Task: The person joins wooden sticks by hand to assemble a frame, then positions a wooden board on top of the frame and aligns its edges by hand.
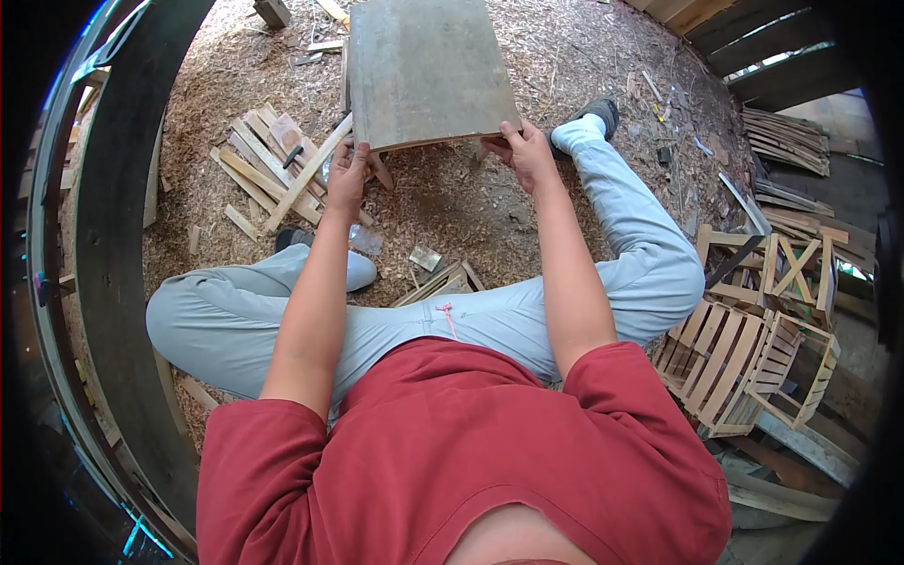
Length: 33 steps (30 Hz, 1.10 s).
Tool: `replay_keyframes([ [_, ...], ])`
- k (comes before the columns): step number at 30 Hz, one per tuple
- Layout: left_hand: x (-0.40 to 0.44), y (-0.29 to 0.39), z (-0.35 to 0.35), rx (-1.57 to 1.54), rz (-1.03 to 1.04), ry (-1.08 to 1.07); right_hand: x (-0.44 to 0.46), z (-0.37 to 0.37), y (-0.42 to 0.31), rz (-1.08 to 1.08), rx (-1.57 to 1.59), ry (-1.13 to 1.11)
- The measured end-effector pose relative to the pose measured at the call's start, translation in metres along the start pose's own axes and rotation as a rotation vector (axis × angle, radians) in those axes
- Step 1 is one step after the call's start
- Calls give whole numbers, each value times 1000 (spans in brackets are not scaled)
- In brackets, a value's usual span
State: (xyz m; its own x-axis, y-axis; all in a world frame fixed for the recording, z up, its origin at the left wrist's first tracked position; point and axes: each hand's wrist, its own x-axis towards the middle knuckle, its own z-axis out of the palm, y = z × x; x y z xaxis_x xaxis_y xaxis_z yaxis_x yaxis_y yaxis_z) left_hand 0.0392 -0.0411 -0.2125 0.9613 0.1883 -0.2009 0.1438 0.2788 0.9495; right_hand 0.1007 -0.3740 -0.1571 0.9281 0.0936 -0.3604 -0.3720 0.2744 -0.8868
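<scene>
A broad grey wooden board (428,71) lies in front of me, its near edge facing my lap. At its near left corner, my left hand (347,174) is closed with the thumb and fingers on the edge. My right hand (523,155) grips the near right corner, thumb on top and the fingers partly hidden under it. A short wooden piece (380,171) shows beneath the board by my left hand. What supports the board underneath is mostly hidden.
Wooden slats (273,165) with a small black tool (294,155) lie on the chip-strewn ground to the left. Slatted wooden crates or small chairs (720,358) stand at the right. Stacked strips (786,141) lie beyond. A dark plank (122,264) runs along the left.
</scene>
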Motion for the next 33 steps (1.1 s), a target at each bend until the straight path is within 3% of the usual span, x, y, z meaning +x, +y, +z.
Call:
replay_keyframes([
  [33, -2, -4, 4, -199, -46, 29, 1, 1, 5, -7, -4, -27],
])
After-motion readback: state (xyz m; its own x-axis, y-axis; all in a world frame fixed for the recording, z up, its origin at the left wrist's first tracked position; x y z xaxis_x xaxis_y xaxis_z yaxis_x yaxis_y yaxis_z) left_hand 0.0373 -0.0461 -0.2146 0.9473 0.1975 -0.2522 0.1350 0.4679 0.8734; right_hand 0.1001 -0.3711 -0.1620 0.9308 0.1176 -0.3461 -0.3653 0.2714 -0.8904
